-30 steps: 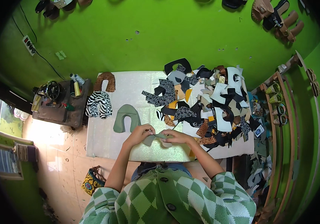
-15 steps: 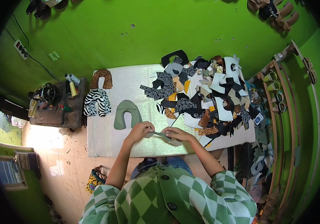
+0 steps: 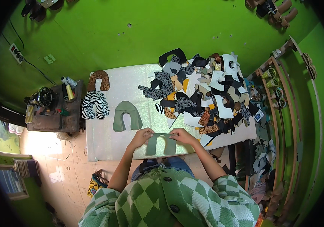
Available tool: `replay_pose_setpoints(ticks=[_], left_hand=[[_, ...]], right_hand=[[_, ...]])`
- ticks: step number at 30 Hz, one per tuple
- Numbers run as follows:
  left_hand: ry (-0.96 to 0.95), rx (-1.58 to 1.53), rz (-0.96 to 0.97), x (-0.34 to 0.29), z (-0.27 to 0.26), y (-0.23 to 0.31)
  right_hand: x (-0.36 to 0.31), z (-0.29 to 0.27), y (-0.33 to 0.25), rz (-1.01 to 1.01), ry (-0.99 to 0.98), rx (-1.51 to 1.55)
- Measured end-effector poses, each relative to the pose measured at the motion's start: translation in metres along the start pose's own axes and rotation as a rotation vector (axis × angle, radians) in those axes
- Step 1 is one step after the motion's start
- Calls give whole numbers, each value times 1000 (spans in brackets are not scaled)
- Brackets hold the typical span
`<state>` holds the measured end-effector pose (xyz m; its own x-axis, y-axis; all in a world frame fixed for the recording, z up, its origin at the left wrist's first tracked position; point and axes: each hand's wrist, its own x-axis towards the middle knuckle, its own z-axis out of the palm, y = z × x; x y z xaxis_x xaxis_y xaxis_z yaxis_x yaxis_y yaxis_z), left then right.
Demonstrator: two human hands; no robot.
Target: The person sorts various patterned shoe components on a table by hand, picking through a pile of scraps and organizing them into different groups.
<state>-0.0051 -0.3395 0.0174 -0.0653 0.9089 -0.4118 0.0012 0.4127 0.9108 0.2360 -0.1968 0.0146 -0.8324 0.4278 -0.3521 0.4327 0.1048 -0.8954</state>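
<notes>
Near the table's front edge I hold up a green U-shaped piece (image 3: 151, 145), its curve at the top and its two legs hanging toward me. My left hand (image 3: 142, 137) pinches its upper left corner. At the upper right corner, my right hand (image 3: 182, 136) has its fingers closed on the same piece. Just beyond my left hand lies a stack of matching green U-shaped pieces (image 3: 127, 106). Farther left are zebra-striped U-shaped pieces (image 3: 95, 101), and behind them leopard-print ones (image 3: 104, 75).
A heap of mixed cut scraps (image 3: 200, 90) covers the table's right side. Left of the white table (image 3: 105, 147) stands a sewing machine (image 3: 45, 96) with thread cones (image 3: 69, 90). A wooden rack (image 3: 283, 113) holding sandals (image 3: 273, 82) runs along the right wall.
The green piece was seen nearly edge-on between my hands. Now it hangs opened out with both legs showing, and my hands are slightly farther apart.
</notes>
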Motion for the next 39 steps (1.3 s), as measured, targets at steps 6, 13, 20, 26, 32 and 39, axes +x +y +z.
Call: replay_pose_setpoints(ticks=[6, 13, 20, 26, 32, 39], left_hand=[[292, 444, 171, 19, 7, -35], [427, 601, 319, 23, 23, -29], [459, 604, 341, 35, 21, -8], [476, 571, 418, 73, 21, 25], [502, 578, 458, 135, 14, 41], [437, 596, 559, 228, 32, 83]], right_hand=[[20, 9, -7, 114, 228, -703], [50, 8, 23, -282, 317, -987], [90, -23, 40, -300, 270, -1092], [153, -103, 51, 73, 245, -904], [183, -212, -22, 6, -190, 175], [192, -304, 18, 155, 790, -1023]])
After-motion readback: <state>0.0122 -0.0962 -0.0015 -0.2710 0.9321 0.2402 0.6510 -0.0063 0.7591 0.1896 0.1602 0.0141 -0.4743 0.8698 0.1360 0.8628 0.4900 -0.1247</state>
